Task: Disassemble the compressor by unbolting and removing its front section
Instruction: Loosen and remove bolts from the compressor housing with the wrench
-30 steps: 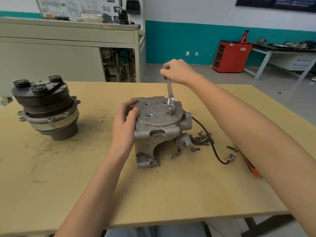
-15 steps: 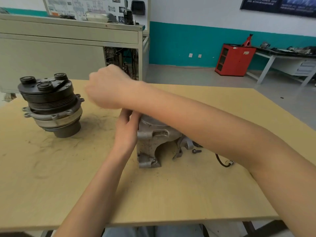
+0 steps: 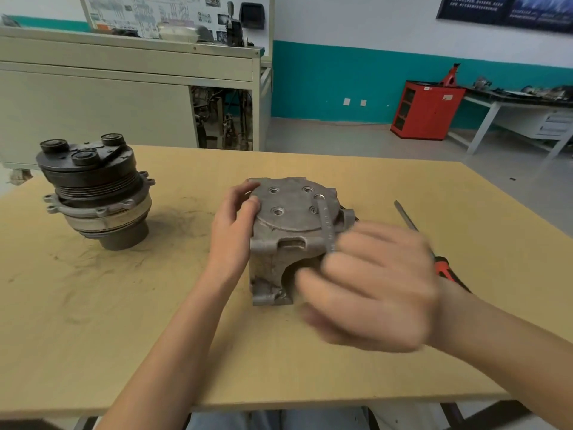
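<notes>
The left hand (image 3: 235, 225) is clasping the compressor (image 3: 288, 243) while the blurred right hand (image 3: 372, 287) is gripping a wrench (image 3: 325, 218) on top.

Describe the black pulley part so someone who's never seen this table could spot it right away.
On the tan wooden table, look far left, apart from the grey compressor housing that the left hand holds. The pulley assembly stands there alone: the only round part with a black grooved top, three black knobs and a silver flanged ring beneath.
</notes>
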A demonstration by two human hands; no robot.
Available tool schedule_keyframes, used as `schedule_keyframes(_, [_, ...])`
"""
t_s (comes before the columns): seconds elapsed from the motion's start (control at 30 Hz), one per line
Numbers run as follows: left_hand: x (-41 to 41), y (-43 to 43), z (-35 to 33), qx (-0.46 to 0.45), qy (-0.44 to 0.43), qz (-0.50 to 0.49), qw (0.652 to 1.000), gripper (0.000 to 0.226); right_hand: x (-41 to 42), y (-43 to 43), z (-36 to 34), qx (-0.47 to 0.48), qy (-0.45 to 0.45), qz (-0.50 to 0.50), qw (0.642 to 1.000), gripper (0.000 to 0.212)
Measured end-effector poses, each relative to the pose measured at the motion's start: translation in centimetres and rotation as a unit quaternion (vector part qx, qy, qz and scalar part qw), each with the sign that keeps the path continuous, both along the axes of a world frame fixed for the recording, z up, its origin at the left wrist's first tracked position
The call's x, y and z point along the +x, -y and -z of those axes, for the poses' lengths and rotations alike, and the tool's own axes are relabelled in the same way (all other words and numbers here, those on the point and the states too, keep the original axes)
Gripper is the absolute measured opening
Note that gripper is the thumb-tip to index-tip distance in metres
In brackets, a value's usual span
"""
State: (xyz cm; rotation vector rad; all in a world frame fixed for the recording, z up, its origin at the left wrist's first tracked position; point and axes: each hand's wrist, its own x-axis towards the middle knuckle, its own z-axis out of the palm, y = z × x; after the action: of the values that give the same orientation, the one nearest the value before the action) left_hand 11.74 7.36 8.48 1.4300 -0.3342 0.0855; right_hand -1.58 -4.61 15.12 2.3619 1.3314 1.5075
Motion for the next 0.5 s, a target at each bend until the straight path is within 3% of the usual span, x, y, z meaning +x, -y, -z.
schedule_keyframes(0.13, [0.0,0.0,0.0,0.007,-0.013,-0.01,1.0,0.026,-1.9,5.2,1.7,0.114,0.015,0.059,0.992,0.027])
schedule_keyframes(0.3, [-0.3,0.0,-0.4,0.012,-0.017,-0.006,1.0,0.026,-2.0,9.6,3.3,0.294,-0.013,0.157,0.943,0.047])
schedule_keyframes(0.5, [-0.2,0.0,-0.2,0.005,-0.015,-0.005,1.0,0.028,1.5,13.3,3.5,0.442,-0.078,0.191,0.873,0.034])
